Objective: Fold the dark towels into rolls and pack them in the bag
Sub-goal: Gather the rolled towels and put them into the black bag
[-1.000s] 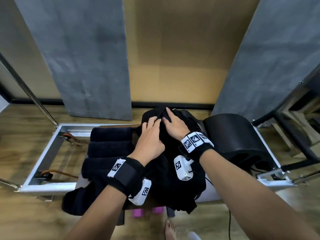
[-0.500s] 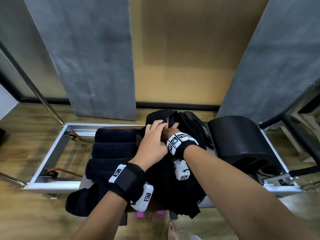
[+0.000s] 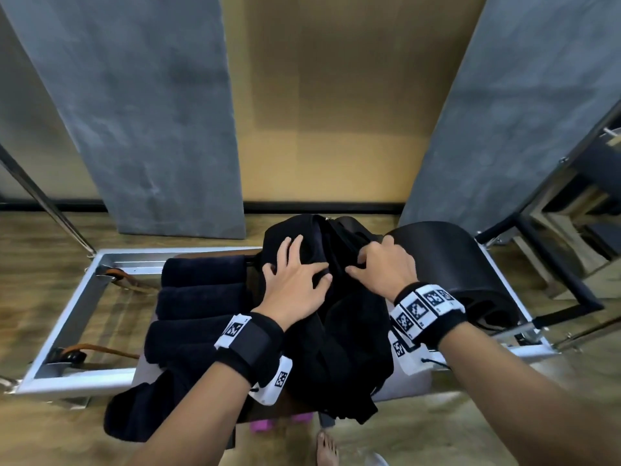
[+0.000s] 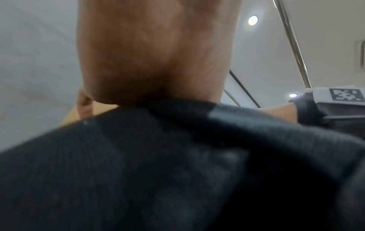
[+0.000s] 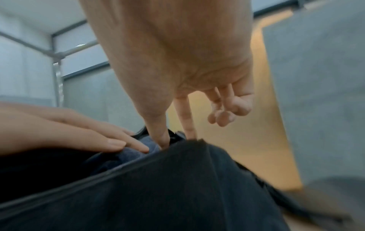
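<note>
A black bag stands in the middle of the bench, its mouth facing away from me. My left hand lies on its top with fingers spread, pressing a dark blue towel down in the opening. My right hand pinches the bag's right rim between thumb and forefinger, the other fingers curled. Three rolled dark towels lie side by side left of the bag. A loose dark towel hangs off the near left edge. In the left wrist view my palm rests on dark fabric.
A silver metal frame with brown leather straps surrounds the bench. A black padded barrel stands right of the bag. Dark equipment bars are at far right. A bare foot and pink items are below.
My right hand has come out from beside the left hand at the bag's mouth and moved right to the rim. My left hand stays pressing on top.
</note>
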`<state>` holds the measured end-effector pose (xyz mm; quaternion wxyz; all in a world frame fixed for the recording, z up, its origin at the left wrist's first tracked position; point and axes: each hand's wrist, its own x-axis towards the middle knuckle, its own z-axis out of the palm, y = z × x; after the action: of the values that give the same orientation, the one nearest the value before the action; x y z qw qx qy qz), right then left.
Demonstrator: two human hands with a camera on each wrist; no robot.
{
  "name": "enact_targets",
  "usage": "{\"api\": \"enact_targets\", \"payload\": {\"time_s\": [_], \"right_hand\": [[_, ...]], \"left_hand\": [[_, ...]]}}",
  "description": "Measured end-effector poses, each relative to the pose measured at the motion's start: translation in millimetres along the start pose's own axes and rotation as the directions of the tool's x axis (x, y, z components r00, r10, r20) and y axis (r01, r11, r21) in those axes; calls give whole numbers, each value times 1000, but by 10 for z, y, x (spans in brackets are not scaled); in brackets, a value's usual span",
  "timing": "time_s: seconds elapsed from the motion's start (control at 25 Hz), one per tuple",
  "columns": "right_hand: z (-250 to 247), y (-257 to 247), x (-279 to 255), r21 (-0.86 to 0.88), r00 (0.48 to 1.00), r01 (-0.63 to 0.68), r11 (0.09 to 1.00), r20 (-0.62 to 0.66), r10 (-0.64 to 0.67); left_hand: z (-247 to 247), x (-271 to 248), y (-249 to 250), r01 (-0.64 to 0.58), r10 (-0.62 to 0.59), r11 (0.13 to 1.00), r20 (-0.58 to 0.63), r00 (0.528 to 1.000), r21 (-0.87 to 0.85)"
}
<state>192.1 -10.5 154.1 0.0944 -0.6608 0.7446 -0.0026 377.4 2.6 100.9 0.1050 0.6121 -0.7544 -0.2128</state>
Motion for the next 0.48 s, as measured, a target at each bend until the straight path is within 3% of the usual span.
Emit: {"api": "enact_targets", "payload": {"time_s": [0.24,0.32,0.48], "right_hand": [[139,55,-52,-20,978,-57,998,199,60],[24,121,-41,67,989,-50,996,141,40],[-363,122,-3,124,994,-28,992,-97,41]], "left_hand": [[46,-31,9,63,-57,990,53,997,-126],[58,-48,-8,46,-41,986,35,999,-157],[74,-29,38,-8,12,977,20,1000,-211]]}}
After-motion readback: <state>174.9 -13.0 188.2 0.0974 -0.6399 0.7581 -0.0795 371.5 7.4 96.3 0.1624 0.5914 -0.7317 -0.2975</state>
